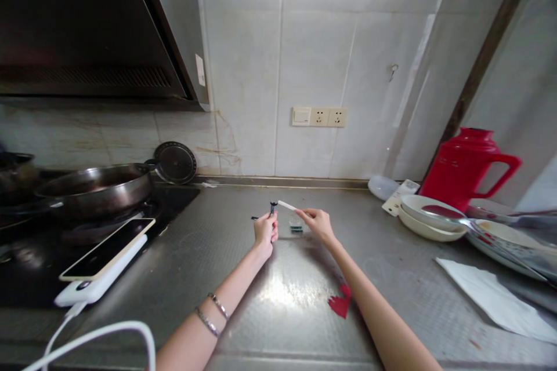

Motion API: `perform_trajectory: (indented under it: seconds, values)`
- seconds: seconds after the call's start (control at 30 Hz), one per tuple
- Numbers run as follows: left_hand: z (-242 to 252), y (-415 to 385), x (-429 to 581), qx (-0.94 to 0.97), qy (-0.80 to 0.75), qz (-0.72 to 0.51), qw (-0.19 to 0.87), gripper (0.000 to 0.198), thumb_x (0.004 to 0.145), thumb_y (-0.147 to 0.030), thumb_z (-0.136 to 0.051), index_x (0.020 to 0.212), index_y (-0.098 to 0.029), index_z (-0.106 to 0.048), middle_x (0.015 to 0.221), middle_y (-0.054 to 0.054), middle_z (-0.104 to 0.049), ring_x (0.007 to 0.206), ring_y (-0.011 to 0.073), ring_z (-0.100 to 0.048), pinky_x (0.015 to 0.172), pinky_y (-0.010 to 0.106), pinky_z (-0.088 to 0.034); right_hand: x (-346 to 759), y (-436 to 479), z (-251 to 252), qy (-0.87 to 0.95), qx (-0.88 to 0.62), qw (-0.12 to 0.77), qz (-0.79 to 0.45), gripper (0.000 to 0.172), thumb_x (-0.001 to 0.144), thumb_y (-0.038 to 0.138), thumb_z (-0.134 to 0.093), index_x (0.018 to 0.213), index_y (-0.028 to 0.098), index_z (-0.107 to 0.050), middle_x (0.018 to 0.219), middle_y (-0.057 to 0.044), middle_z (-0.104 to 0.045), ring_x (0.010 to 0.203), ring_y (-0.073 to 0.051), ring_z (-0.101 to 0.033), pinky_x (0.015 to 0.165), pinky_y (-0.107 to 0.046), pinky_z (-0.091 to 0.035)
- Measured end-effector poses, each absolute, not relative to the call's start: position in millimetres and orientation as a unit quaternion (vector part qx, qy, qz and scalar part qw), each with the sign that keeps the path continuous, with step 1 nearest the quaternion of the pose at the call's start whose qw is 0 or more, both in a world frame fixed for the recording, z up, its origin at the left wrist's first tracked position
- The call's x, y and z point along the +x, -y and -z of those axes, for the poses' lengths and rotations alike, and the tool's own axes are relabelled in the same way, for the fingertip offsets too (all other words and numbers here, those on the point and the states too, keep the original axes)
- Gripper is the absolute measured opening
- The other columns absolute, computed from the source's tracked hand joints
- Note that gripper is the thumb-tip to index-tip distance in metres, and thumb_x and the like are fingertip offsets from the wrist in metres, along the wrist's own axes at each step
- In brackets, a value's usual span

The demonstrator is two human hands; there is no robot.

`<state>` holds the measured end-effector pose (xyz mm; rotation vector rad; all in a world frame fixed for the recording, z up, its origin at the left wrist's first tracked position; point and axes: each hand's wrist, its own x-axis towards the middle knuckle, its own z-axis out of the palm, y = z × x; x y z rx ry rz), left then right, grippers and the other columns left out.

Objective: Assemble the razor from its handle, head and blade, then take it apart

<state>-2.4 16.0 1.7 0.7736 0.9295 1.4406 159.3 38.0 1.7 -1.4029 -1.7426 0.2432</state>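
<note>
My left hand (265,229) is closed around the handle of a small black tool with a wide, curved head (273,206); its exact kind is too small to make out. In my right hand (318,221) a thin white stick (286,206) is pinched, pointing left. Its tip comes close to the black head, and whether they touch I cannot tell. Between the hands, a small clear packet with a dark strip (296,228) lies on the metal counter (243,313). A short dark piece (255,218) shows just left of my left hand.
At left a pan (100,185) sits on the stove, with a phone (108,249) on a white power bank (102,275) and its cable nearby. Bowls (430,226), plates (513,243), a red thermos jug (465,165) and white paper (496,298) stand or lie at right. Red scraps (340,302) lie near my right forearm.
</note>
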Motion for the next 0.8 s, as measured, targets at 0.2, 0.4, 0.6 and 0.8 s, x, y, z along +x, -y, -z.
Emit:
perform_trajectory:
  seconds: [0.2, 0.4, 0.6, 0.8]
  values:
    - [-4, -12, -1, 0.36, -0.382, -0.611, 0.593, 0.026, 0.062, -0.033, -0.066, 0.076, -0.014, -0.056, 0.046, -0.008, -0.04, 0.029, 0.0004, -0.024, 0.031, 0.017, -0.01, 155, -38, -2, 0.708, -0.539, 0.445, -0.105, 0.059, 0.077, 0.064, -0.039, 0.076, 0.016, -0.073, 0.056, -0.002, -0.061, 0.055, -0.013, -0.051, 0.051, -0.02, -0.031]
    - [-5, -16, -5, 0.359, -0.387, -0.619, 0.582, 0.032, 0.061, -0.036, -0.067, 0.082, -0.014, -0.059, 0.047, -0.009, -0.04, 0.029, 0.0002, -0.023, 0.031, 0.017, -0.01, 163, -39, -3, 0.694, -0.551, 0.449, -0.111, 0.057, 0.076, 0.063, -0.041, 0.076, 0.017, -0.074, 0.056, -0.003, -0.062, 0.056, -0.014, -0.053, 0.051, -0.021, -0.033]
    - [-1, -15, -2, 0.374, -0.387, -0.606, 0.586, 0.032, 0.061, -0.037, -0.066, 0.082, -0.014, -0.059, 0.047, -0.009, -0.04, 0.029, 0.0002, -0.023, 0.031, 0.017, -0.009, 160, -39, -3, 0.696, -0.538, 0.459, -0.123, 0.056, 0.076, 0.063, -0.043, 0.075, 0.016, -0.073, 0.054, -0.002, -0.06, 0.055, -0.013, -0.052, 0.051, -0.02, -0.032]
    - [-6, -16, -9, 0.371, -0.363, -0.635, 0.572, 0.036, 0.063, -0.037, -0.065, 0.089, -0.013, -0.058, 0.049, -0.009, -0.04, 0.03, 0.0005, -0.023, 0.032, 0.017, -0.011, 173, -48, 3, 0.672, -0.542, 0.472, -0.177, 0.057, 0.073, 0.061, -0.046, 0.083, 0.012, -0.073, 0.053, -0.003, -0.06, 0.053, -0.014, -0.052, 0.05, -0.021, -0.035]
